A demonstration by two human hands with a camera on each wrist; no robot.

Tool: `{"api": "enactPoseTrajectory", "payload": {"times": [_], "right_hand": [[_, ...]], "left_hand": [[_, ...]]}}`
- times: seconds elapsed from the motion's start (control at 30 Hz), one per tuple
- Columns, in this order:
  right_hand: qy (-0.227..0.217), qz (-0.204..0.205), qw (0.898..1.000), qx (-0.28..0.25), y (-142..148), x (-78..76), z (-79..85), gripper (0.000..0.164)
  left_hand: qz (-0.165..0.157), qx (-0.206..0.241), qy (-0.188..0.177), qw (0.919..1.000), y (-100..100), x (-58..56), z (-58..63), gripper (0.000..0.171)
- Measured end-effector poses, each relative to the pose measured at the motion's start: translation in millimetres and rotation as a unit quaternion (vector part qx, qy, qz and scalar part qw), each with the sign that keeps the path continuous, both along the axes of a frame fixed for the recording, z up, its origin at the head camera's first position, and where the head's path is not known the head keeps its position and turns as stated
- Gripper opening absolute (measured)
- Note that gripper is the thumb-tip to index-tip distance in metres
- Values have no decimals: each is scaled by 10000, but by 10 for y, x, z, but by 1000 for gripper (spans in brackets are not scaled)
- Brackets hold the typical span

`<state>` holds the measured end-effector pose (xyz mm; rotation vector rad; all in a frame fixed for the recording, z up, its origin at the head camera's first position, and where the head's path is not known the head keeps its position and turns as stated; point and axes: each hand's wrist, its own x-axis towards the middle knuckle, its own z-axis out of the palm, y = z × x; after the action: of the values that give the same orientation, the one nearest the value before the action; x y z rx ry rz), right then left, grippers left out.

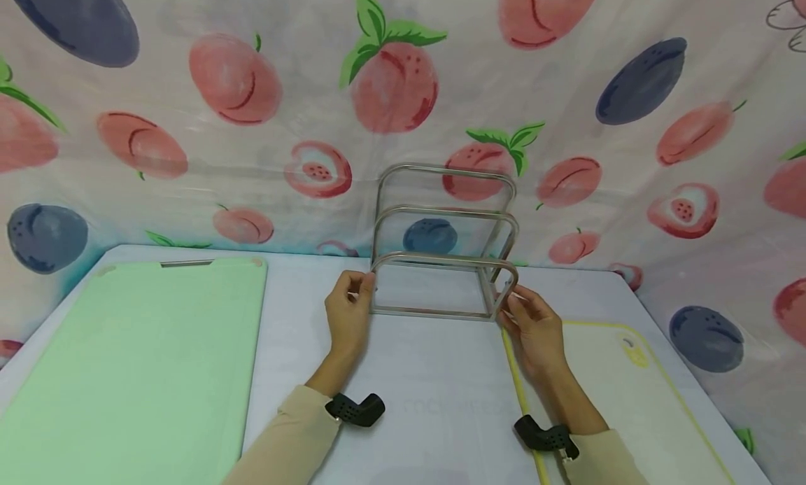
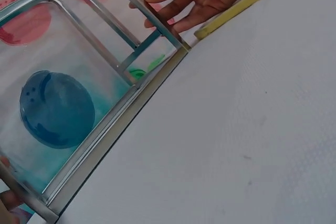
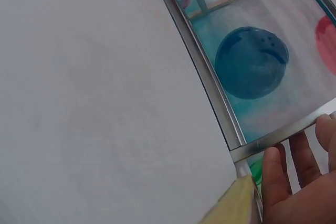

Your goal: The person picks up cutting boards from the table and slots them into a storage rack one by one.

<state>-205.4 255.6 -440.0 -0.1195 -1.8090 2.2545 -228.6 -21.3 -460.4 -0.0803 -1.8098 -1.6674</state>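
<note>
Beige sleeves (image 1: pixel 283 439) lie closest to us at the bottom of the head view, each wrist wearing a small black camera (image 1: pixel 357 410). Past them, our left hand (image 1: pixel 349 324) pinches the left side of a metal rack (image 1: pixel 441 259), thumb against the front hoop and fingers curled; our right hand (image 1: pixel 535 334) holds that hoop's other side, thumb and fingers closed lightly about the bar. The rack stands upright toward the back of the worktop (image 1: pixel 441 373), before a fruit-printed cloth (image 1: pixel 302 86), and its base appears to rest flat. We would judge the placing of the rack all but done, with only the letting go left for both hands. Its three hoops hold nothing between them. On our left a green board (image 1: pixel 164 359) lies flat; on our right lies a white board (image 1: pixel 636 401) with a yellow edge, its far corner near the rack, though we cannot tell whether they touch. Neither is in the rack, so any work with them looks unbegun.
</note>
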Motion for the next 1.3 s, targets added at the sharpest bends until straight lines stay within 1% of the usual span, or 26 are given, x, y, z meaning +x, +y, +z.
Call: {"api": "enactPoseTrajectory", "payload": {"times": [0.1,0.23,0.37,0.47,0.57,0.7,0.77,0.87,1.0,1.07,1.13,1.23,1.3], "right_hand": [[1,-175,9998,53,-14,4,-1,24],[9,-260,9997,19,-26,4,-2,17],[-32,-200,9998,-9,-63,0,-4,15],[6,-268,9996,26,-96,-1,5,16],[44,-277,9996,55,-120,1,15,17],[39,-226,9997,13,-155,2,8,17],[31,-237,9997,-33,-176,6,-5,18],[-15,-272,9996,-16,-194,10,-18,20],[-153,-235,9994,182,-207,23,-34,25],[-200,-157,9993,270,-212,33,-40,27],[-211,-49,9992,331,-218,43,-42,28],[-166,180,9993,278,-223,56,-41,28],[-134,285,9991,281,-226,65,-36,26]], "left_hand": [[19,-127,6,9999,20,6,1,21],[-47,-47,-249,9997,17,44,32,23],[-117,81,-687,9975,-40,102,96,24],[-254,81,-1112,9934,-90,137,148,28],[-365,-25,-1444,9888,-138,162,206,30],[-505,-282,-1677,9841,-216,196,283,27],[-650,-439,-1746,9815,-266,209,301,25],[-867,-725,-1755,9780,-343,208,309,22],[-1017,-1020,-1725,9744,-452,210,299,20],[-1041,-1026,-1739,9739,-507,210,279,20],[-1063,-923,-1739,9746,-560,211,253,21],[-1100,-761,-1709,9762,-621,216,212,24],[-1068,-768,-1648,9775,-652,221,196,24]]}}
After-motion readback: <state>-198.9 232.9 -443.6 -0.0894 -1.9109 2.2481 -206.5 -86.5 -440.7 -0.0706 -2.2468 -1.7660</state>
